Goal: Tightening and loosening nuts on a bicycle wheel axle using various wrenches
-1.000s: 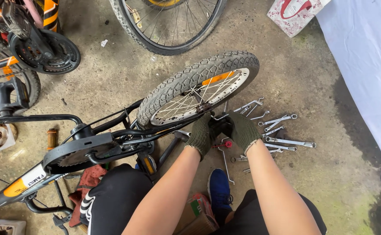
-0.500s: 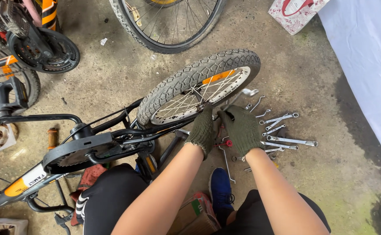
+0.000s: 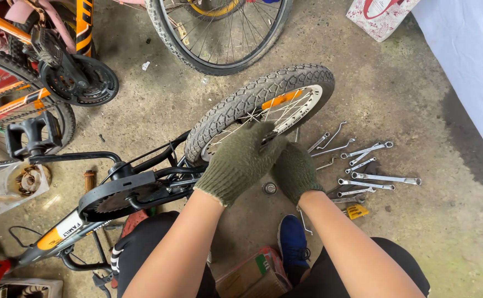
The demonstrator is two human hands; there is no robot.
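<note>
A small bicycle lies upside down, and its knobby-tyred wheel (image 3: pixel 263 96) with a white rim and an orange reflector stands in front of me. Both my hands wear green knit gloves. My left hand (image 3: pixel 241 160) lies over the wheel's hub and spokes with its fingers curled around them. Pressed against it on the right, my right hand (image 3: pixel 295 172) has its fingers closed, and whatever they hold is hidden. A round metal nut (image 3: pixel 269 188) rests on the concrete just below my hands.
Several wrenches (image 3: pixel 363 165) are spread on the floor at the right, with a yellow-handled tool (image 3: pixel 356 211) near them. The black chain guard (image 3: pixel 123 193) is at the left. A large wheel (image 3: pixel 219 33) stands behind, an orange bicycle (image 3: pixel 9 105) at the left, a white sheet (image 3: pixel 468 55) at the right.
Both hands have moved up from the floor beside the wrenches onto the wheel's hub. The red-and-black piece seen between them earlier is now out of sight.
</note>
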